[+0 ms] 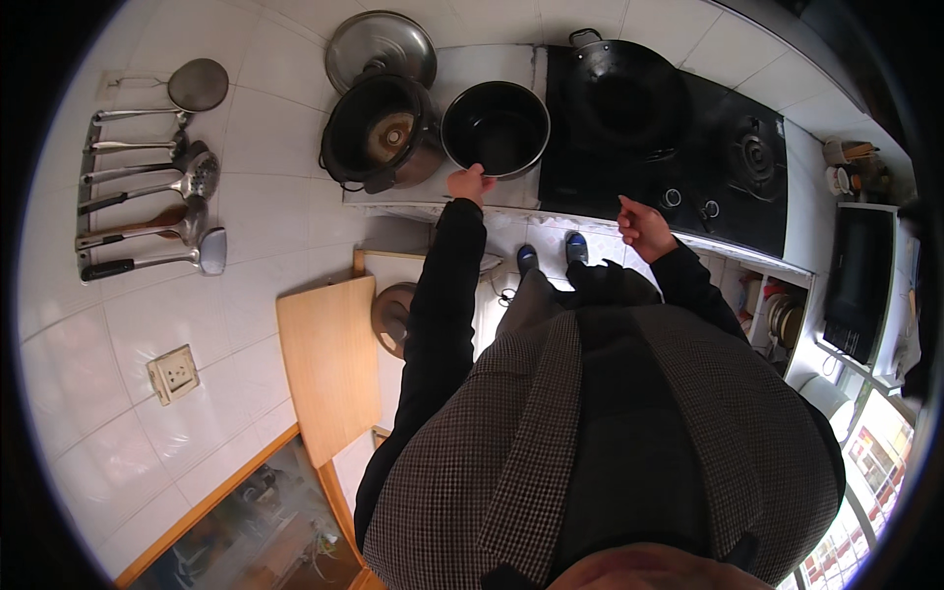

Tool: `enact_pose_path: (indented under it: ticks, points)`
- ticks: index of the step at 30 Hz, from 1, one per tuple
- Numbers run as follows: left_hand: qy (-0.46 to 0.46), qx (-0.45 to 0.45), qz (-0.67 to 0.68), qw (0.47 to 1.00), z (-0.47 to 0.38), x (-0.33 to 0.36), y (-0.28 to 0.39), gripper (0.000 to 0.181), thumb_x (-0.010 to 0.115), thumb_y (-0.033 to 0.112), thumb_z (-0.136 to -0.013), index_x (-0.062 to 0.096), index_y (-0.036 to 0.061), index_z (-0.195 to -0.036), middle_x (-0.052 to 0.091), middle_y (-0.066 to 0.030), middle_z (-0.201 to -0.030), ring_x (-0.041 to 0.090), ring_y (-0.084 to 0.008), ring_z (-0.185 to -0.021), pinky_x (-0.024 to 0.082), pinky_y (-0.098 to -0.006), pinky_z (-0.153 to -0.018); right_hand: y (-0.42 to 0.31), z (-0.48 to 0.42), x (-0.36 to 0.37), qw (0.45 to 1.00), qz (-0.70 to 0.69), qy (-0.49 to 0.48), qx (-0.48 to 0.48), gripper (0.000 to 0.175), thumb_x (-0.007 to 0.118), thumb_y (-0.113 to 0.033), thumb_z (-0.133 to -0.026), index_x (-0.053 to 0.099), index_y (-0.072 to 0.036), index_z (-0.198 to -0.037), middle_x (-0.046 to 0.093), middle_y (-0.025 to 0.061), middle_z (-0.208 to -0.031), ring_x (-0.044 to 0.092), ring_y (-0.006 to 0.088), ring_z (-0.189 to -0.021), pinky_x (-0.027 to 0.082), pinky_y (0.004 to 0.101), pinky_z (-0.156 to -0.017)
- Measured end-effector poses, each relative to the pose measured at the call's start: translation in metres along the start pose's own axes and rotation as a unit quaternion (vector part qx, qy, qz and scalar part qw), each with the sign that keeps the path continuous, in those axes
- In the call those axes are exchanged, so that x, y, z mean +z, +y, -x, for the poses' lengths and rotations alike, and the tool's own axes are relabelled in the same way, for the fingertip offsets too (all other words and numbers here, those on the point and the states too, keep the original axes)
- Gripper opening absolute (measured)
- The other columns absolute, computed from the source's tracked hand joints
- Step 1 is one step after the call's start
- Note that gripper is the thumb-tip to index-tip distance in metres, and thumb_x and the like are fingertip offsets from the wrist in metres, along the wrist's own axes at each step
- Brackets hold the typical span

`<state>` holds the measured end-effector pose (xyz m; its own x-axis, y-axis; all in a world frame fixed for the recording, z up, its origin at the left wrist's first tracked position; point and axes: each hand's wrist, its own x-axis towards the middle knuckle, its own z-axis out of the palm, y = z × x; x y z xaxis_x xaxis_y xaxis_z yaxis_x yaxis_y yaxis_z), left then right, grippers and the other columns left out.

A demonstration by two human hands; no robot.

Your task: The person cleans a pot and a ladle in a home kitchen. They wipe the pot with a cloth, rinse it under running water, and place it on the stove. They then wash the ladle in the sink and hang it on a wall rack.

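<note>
A dark-lined cooking pot [495, 129] with a pale metal rim stands on the white counter left of the gas hob. My left hand [469, 184] grips it at the near side; whether it holds a handle or only the rim is hidden by the fingers. The pot looks empty inside. My right hand [643, 230] hangs in the air before the hob's front edge, near the control knobs [671, 198]. Its fingers are loosely curled and slightly apart, with nothing visible in them.
A pressure cooker pot [387, 136] stands just left, its metal lid [381, 48] behind it. A black wok [623, 92] sits on the hob's left burner; the right burner [756, 156] is bare. Utensils [147, 184] hang on the left wall, above a wooden board [332, 365].
</note>
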<state>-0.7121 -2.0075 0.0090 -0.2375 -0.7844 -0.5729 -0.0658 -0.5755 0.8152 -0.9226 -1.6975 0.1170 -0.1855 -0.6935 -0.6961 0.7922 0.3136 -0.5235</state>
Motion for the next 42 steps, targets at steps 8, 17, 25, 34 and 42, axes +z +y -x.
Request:
enact_pose_path:
  ticks: [8,17,25,34,42]
  points:
    - [-0.103,0.010,0.018,0.994,0.056,-0.037,0.037,0.016,0.060,0.008,-0.081,0.059,-0.0075,-0.084,0.066,-0.0158,-0.082,0.068,-0.0243,-0.071,0.059,-0.0344,-0.063,0.009,-0.008,0.010,0.996,-0.061,0.021,-0.060,0.030,0.059,-0.034,-0.094,0.050,-0.012,-0.075,0.048,0.0002,-0.063,0.037,0.0095,-0.050,0.034,0.0263,-0.050]
    - [-0.124,0.062,0.052,0.989,0.128,-0.144,0.161,0.024,0.057,0.013,-0.089,0.061,-0.0027,-0.107,0.066,-0.0139,-0.107,0.063,-0.0249,-0.100,0.052,-0.0376,-0.089,0.026,-0.023,0.043,0.995,-0.083,0.006,-0.046,0.027,0.058,-0.031,-0.095,0.049,-0.012,-0.077,0.047,-0.0012,-0.064,0.036,0.0084,-0.051,0.034,0.0251,-0.050]
    - [0.031,0.179,0.052,0.982,0.082,-0.167,0.228,0.014,0.058,0.005,-0.083,0.060,-0.0065,-0.091,0.067,-0.0142,-0.089,0.068,-0.0240,-0.080,0.059,-0.0346,-0.076,0.034,-0.022,0.050,0.993,-0.104,0.037,-0.050,0.027,0.059,-0.028,-0.094,0.051,-0.010,-0.076,0.049,0.0013,-0.064,0.038,0.0094,-0.051,0.037,0.0254,-0.048]
    - [0.058,0.145,0.077,0.985,0.017,-0.182,0.218,0.018,0.058,0.003,-0.081,0.056,-0.0135,-0.089,0.065,-0.0189,-0.087,0.068,-0.0304,-0.077,0.062,-0.0372,-0.073,0.033,-0.018,0.038,0.989,-0.109,0.082,-0.052,0.028,0.060,-0.029,-0.093,0.050,-0.011,-0.075,0.048,0.0004,-0.064,0.038,0.0095,-0.051,0.034,0.0259,-0.051]
    - [0.040,0.129,0.054,0.989,-0.004,-0.172,0.210,0.016,0.059,0.001,-0.081,0.054,-0.0129,-0.086,0.064,-0.0205,-0.085,0.068,-0.0311,-0.075,0.062,-0.0377,-0.071,0.029,-0.022,0.046,0.991,-0.097,0.074,-0.054,0.028,0.059,-0.030,-0.094,0.048,-0.011,-0.076,0.047,0.0003,-0.063,0.037,0.0093,-0.051,0.033,0.0253,-0.050]
